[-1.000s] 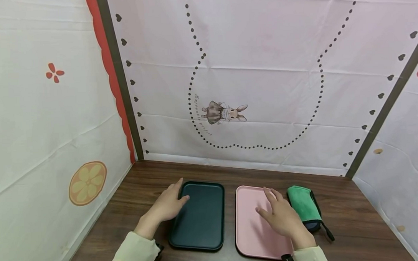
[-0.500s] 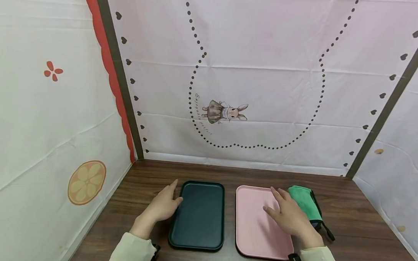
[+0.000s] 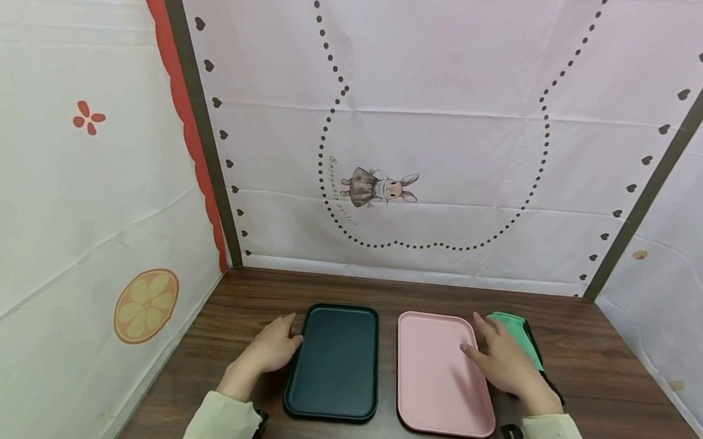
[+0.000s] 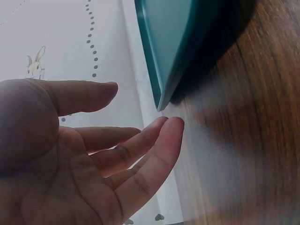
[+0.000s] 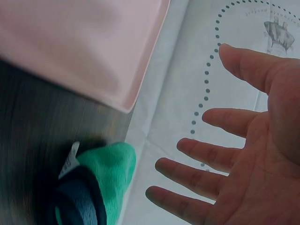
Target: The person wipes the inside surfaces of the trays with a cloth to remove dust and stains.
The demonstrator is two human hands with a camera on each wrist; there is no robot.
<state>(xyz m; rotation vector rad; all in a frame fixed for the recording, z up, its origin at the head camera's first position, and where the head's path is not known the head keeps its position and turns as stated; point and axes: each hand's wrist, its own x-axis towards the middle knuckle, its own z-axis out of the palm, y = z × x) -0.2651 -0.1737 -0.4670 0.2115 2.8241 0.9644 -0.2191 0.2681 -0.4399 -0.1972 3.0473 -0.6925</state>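
Two rectangular trays lie side by side on the table, a dark teal tray (image 3: 335, 363) and a pink tray (image 3: 438, 375) to its right. My left hand (image 3: 271, 347) is at the teal tray's left edge; in the left wrist view its fingers are relaxed and hold nothing, near the tray's corner (image 4: 164, 89). My right hand (image 3: 504, 357) hovers over the pink tray's right edge and partly hides a green cloth item with dark trim (image 3: 515, 330). In the right wrist view the fingers are spread, apart from both the pink tray and the green cloth (image 5: 112, 171).
The brown wood-grain table (image 3: 249, 294) carries all of these. Printed white cloth walls rise behind it (image 3: 443, 177), at the left (image 3: 55, 223) and at the right.
My right hand has moved right from above the pink tray toward the green cloth item. My left hand has drawn slightly left and its fingers have dropped a little. The trays stay put.
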